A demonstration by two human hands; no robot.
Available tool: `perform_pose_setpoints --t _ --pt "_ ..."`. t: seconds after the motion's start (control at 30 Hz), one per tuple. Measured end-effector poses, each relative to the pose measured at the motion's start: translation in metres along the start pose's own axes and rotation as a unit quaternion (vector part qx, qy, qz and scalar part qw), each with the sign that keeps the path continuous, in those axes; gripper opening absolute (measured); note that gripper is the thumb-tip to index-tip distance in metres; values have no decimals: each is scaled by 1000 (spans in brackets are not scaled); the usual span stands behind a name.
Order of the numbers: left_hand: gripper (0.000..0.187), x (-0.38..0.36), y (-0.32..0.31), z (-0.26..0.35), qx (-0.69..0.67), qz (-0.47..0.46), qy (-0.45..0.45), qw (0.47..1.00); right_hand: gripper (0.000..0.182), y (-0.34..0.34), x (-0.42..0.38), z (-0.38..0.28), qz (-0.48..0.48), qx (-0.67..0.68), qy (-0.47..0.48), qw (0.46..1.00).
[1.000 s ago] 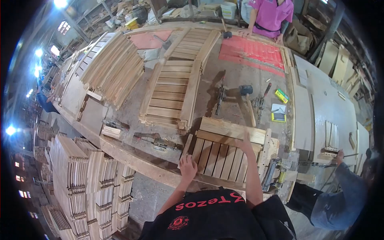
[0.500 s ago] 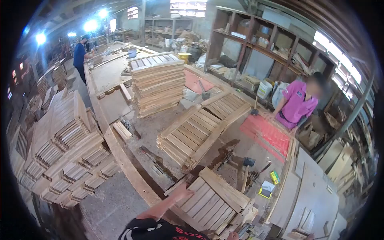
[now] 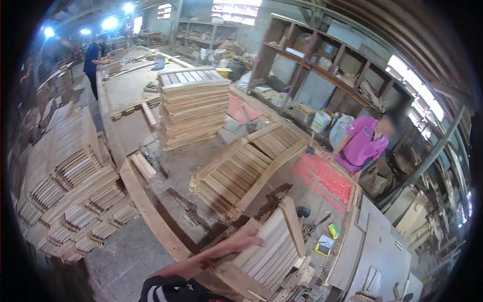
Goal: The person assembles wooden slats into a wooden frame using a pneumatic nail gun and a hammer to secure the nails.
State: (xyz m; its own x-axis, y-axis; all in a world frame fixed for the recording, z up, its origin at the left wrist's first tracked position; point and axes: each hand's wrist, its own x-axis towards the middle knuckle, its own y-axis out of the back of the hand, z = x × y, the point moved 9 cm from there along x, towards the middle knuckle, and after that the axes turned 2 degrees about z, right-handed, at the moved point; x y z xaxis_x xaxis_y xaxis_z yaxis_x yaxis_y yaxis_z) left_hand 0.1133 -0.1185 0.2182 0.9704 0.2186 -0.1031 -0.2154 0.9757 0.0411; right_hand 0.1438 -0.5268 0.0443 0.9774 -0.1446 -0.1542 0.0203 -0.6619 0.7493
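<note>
A slatted wooden panel stands tilted at the near end of the workbench, its far rail raised off the top. Over the panel's left part reaches my left hand, fingers stretched out across the slats and pointing right. My right hand is out of sight. Just beyond lies a pile of similar slatted panels, some overlapping at an angle. A mallet head shows right behind the raised rail. Left of my forearm, a bar clamp rests on the bench.
A tall stack of panels stands farther back. More stacked panels fill the floor at left. A yellow box and a small notepad lie at right. One person in pink stands across the bench, another in blue far left.
The panel has gone from lying flat to tilted, its far rail raised and partly covering the mallet. My left hand has moved right across it. My right hand has left the bottom edge of view.
</note>
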Motion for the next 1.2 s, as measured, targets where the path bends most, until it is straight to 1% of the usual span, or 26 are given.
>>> perform_pose_setpoints --t 0.07,0.13,0.2,0.23,0.27,0.3,0.33,0.37,0.4,0.47,0.5,0.53,0.6,0.67,0.77,0.83,0.87,0.97,1.0,1.07,1.1,1.13,1.17,1.2 --pt "28 -10 60 29 -103 51 -34 993 55 -18 -6 -39 -5 -4 24 1000" --pt "25 -26 124 70 -163 88 -67 980 55 -43 -14 -79 -22 -11 50 998" --pt "25 -44 191 82 -192 182 -97 959 55 -71 -21 -122 -34 -20 77 996" --pt "23 -41 224 106 -125 178 -179 960 55 -89 -25 -143 -35 -26 89 995" --pt "21 -41 257 130 -57 181 -262 946 55 -108 -28 -164 -33 -27 95 995" --pt "20 -46 288 164 3 190 -341 921 55 -128 -31 -187 -34 -30 98 994" --pt "17 -31 304 151 -300 151 -137 932 55 -148 -35 -213 -38 -32 101 994" --pt "16 -24 348 167 -208 237 -225 922 55 -168 -41 -237 -44 -32 104 993" --pt "15 -17 387 169 -111 318 -300 892 55 -186 -48 -257 -51 -35 108 992" --pt "14 -12 428 176 -121 368 -325 863 55 -215 -61 -296 -66 -53 116 990" --pt "12 1 452 186 -210 362 -306 855 55 -230 -65 -317 -71 -57 122 988" --pt "11 14 475 196 -300 359 -287 836 55 -244 -69 -334 -78 -62 126 987" --pt "9 35 519 199 -396 357 -255 807 55 -268 -79 -362 -88 -69 126 986" --pt "9 73 565 197 -433 329 -232 807 55 -293 -85 -388 -100 -70 126 984" --pt "6 107 629 205 -439 321 -290 787 55 -320 -89 -409 -109 -76 118 984" --pt "7 125 666 214 -450 327 -278 784 55 -333 -92 -412 -116 -82 110 984" --pt "8 133 684 220 -453 330 -270 783 54 -337 -93 -414 -116 -86 106 984" --pt "14 140 724 261 -463 336 -288 768 54 -349 -96 -413 -122 -91 89 984" --pt "18 150 745 265 -416 357 -289 784 54 -352 -98 -412 -122 -92 81 985" --pt "28 173 793 243 -321 397 -283 812 54 -354 -101 -407 -122 -95 69 985" --pt "40 159 822 224 -52 521 -161 837 54 -355 -102 -406 -122 -97 64 986" --pt "53 144 842 215 224 589 -26 776 54 -355 -103 -402 -120 -100 59 986" --pt "62 119 830 219 323 614 20 720 54 -356 -105 -400 -119 -100 53 986" --pt "74 94 811 225 418 630 58 651 54 -357 -105 -397 -118 -98 44 987"
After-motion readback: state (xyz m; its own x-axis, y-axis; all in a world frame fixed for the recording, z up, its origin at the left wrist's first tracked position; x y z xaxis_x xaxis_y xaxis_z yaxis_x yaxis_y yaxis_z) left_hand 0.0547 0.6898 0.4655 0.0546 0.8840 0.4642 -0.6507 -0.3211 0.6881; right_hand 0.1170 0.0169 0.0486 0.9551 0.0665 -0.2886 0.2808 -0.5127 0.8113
